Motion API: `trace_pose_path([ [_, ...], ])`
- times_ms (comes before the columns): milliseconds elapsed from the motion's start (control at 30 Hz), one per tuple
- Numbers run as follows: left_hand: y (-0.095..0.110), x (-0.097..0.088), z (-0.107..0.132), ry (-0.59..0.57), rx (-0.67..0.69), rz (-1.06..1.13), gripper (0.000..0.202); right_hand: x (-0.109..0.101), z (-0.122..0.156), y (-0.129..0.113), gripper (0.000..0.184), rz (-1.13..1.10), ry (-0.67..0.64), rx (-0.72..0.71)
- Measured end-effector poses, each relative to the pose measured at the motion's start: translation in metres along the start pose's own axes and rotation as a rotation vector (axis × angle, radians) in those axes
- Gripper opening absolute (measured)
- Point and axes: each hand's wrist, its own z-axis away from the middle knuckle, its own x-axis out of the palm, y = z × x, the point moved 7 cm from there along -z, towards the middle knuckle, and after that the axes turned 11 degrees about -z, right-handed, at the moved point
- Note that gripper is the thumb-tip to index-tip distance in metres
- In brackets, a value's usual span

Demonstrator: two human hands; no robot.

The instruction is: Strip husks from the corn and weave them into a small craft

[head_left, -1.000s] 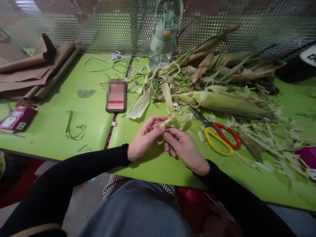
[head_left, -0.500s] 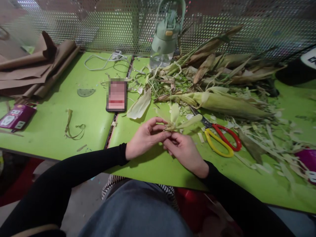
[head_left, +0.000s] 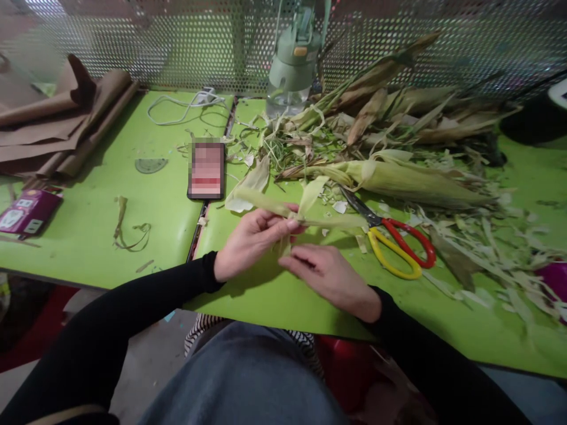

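Pale green corn husk strips (head_left: 312, 196) spread out from one joined point, with arms toward the left, the back and the right. My left hand (head_left: 251, 241) pinches them at that point between thumb and fingers. Just below and to the right, my right hand (head_left: 333, 276) has its fingers closed on the end of a short strip hanging toward me. Scissors (head_left: 392, 245) with one red and one yellow handle lie to the right of my hands, blades partly under a strip or close to it. A loose husk leaf (head_left: 248, 184) rests behind my left hand.
A husk-covered corn ear (head_left: 411, 184) and a heap of dried husks (head_left: 398, 115) lie behind. Around them stand a water bottle (head_left: 290, 71), a phone (head_left: 206, 170), a cable (head_left: 177, 112), a protractor (head_left: 151, 165), brown paper (head_left: 57, 127) and a purple box (head_left: 31, 211).
The husk strips have spread open, one now pointing left over my left hand. My right hand has drawn down and slightly away from my left, which keeps its pinch.
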Motion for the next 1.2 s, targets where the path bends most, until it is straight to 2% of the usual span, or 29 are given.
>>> trace_pose_path([
  [100, 0.004, 0.002, -0.001, -0.062, -0.014, -0.021, 0.027, -0.029, 0.002, 0.014, 0.043, -0.207, 0.268, 0.193],
  [167, 0.002, 0.006, 0.0, -0.12, -0.045, -0.032, 0.027, -0.039, 0.005, 0.016, 0.049, -0.36, 0.395, 0.21],
  [300, -0.003, 0.012, 0.003, -0.179, -0.094, -0.041, 0.033, -0.035, 0.008, 0.017, 0.047, -0.469, 0.445, 0.183],
  [400, 0.0, 0.008, 0.001, -0.133, -0.081, -0.052, 0.033, -0.037, 0.013, 0.025, 0.049, -0.51, 0.506, 0.229],
  [467, 0.003, 0.001, -0.002, -0.077, -0.07, -0.072, 0.033, -0.039, 0.013, 0.028, 0.052, -0.566, 0.487, 0.265],
  [600, -0.002, -0.002, -0.004, -0.09, -0.109, -0.194, 0.031, -0.03, 0.008, 0.018, 0.058, -0.51, 0.18, 0.306],
  [633, -0.005, 0.0, -0.004, -0.117, -0.12, -0.228, 0.03, -0.033, 0.008, 0.014, 0.056, -0.466, 0.186, 0.289],
  [767, -0.01, 0.011, 0.004, -0.198, -0.088, -0.343, 0.026, -0.045, 0.01, 0.001, 0.04, -0.374, 0.397, 0.21],
  [867, -0.009, 0.015, 0.008, -0.23, -0.039, -0.414, 0.025, -0.039, 0.009, 0.0, 0.032, -0.356, 0.368, 0.208],
  [1000, -0.012, 0.019, 0.009, -0.292, -0.045, -0.414, 0.032, -0.043, 0.012, 0.009, 0.039, -0.449, 0.427, 0.201],
  [1133, -0.022, 0.025, 0.012, -0.384, -0.166, -0.4, 0.036, -0.055, 0.008, 0.01, 0.039, -0.37, 0.431, 0.177],
  [1200, -0.027, 0.03, 0.016, -0.439, -0.229, -0.406, 0.037, -0.055, 0.003, 0.003, 0.04, -0.271, 0.36, 0.132],
])
